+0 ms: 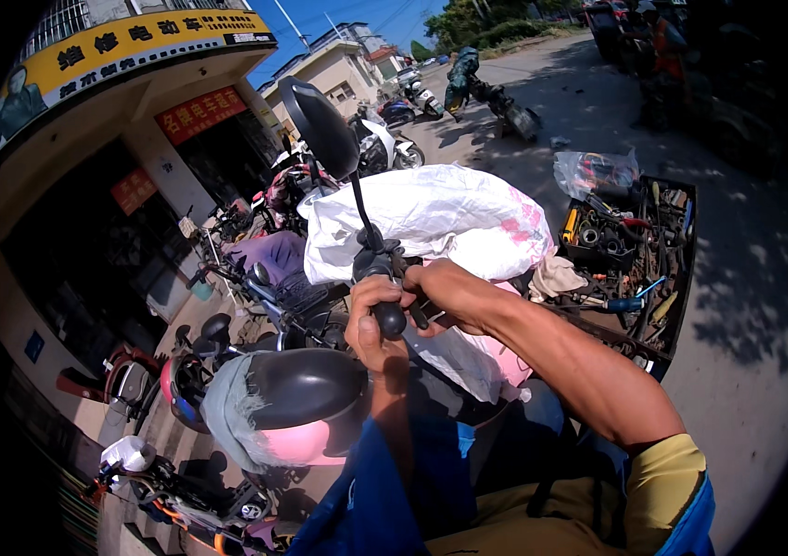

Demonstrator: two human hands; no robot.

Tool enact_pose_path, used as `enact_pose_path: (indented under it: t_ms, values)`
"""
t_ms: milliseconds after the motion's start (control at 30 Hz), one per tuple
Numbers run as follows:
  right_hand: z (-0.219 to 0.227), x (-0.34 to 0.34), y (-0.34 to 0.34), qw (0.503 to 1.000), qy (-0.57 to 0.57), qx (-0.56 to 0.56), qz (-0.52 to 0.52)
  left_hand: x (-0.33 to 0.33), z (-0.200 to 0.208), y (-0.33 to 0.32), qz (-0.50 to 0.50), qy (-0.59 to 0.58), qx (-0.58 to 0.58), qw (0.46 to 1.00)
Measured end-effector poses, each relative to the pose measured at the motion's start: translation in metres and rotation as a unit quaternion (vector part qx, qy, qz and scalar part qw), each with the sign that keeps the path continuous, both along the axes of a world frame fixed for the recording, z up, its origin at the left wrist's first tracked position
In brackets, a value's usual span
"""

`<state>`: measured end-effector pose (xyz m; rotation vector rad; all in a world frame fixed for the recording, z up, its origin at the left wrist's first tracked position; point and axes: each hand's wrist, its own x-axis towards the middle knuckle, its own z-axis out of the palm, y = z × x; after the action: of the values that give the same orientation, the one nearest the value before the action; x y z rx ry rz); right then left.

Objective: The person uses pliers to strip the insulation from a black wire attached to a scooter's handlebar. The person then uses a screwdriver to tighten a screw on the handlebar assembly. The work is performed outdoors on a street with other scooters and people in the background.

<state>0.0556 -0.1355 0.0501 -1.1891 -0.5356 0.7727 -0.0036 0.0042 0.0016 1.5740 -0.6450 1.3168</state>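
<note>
The end of a black handlebar grip points toward me. My left hand is wrapped round it from the left. Just right of it, my right hand bends down with curled fingers beside the dark brake lever. What those fingers pinch is hidden by the hand. From the handlebar mount rises a black rear-view mirror on a thin stalk. A white woven sack drapes over the vehicle's front, behind both hands.
On the right stands a tray crammed with hand tools, with a clear plastic bag at its far edge. To the left are a dark seat with a grey cloth, and several parked scooters. A person bends over a scooter farther off.
</note>
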Motion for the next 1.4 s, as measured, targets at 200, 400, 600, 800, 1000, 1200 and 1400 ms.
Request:
enact_pose_path:
  t_ms: [200, 400, 600, 800, 1000, 1200, 1400]
  values:
    - [0.003, -0.001, -0.013, 0.999, -0.009, -0.033, 0.006, 0.004, -0.003, 0.000, -0.020, 0.012, -0.009, 1.000]
    - [-0.001, 0.002, -0.015, 0.999, -0.030, -0.033, 0.001, 0.003, -0.002, 0.004, 0.006, -0.002, 0.011, 1.000]
    - [-0.005, 0.008, -0.021, 0.995, -0.085, -0.056, -0.011, 0.000, -0.004, 0.006, 0.033, 0.008, 0.043, 0.998]
    - [-0.009, 0.011, -0.013, 0.997, -0.073, -0.027, -0.008, 0.001, -0.008, 0.007, 0.035, 0.004, 0.018, 0.999]
    - [-0.006, 0.001, -0.010, 0.999, -0.024, 0.021, 0.004, -0.010, -0.020, -0.001, 0.016, 0.008, -0.170, 0.985]
    - [-0.016, 0.002, -0.004, 0.985, -0.170, 0.000, -0.014, -0.010, -0.038, -0.003, -0.044, 0.167, -0.338, 0.925]
    - [-0.009, 0.009, -0.006, 0.955, -0.296, -0.018, -0.002, -0.007, -0.035, 0.002, -0.109, 0.220, -0.341, 0.908]
